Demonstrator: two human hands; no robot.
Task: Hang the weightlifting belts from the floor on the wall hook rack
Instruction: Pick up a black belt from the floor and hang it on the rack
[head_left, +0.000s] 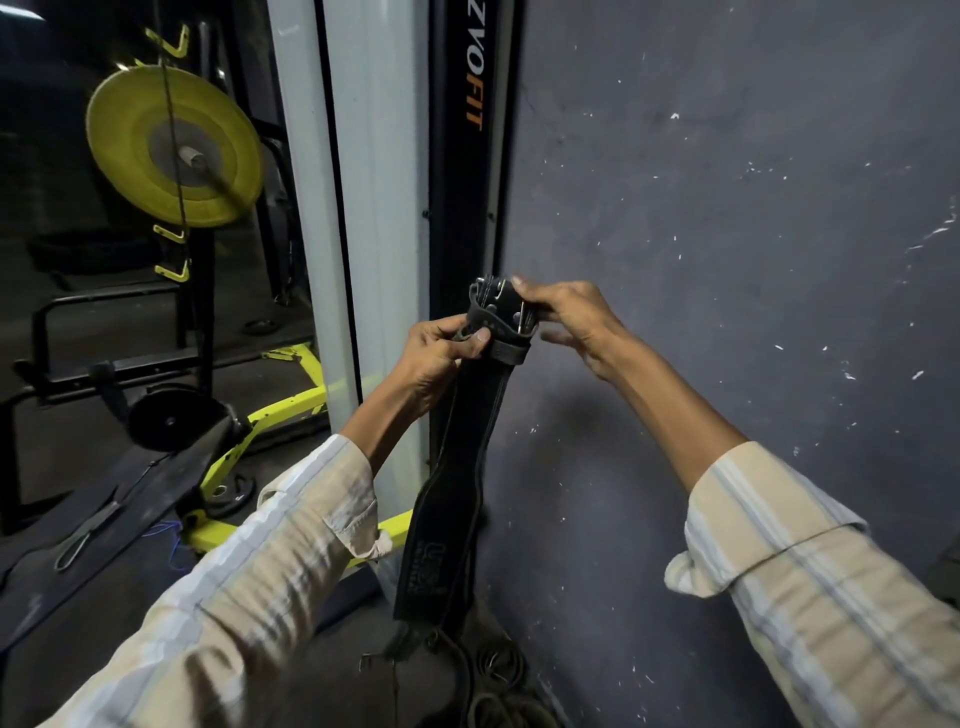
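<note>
A black leather weightlifting belt (457, 499) hangs down in front of the dark wall, its buckle end held up at chest height. My left hand (441, 353) grips the belt just below the buckle, thumb on the strap. My right hand (566, 317) pinches the buckle end from the right with thumb and forefinger, the other fingers spread loose. More dark belts or straps (488, 680) lie in a heap on the floor below. No hook is visible at the buckle; my hands hide that spot.
A black upright post with lettering (467, 156) and a white pillar (363, 208) stand just left of the belt. Further left is a yellow-framed weight machine with a yellow plate (171, 150) and a black plate (171, 421). The grey wall (727, 208) fills the right.
</note>
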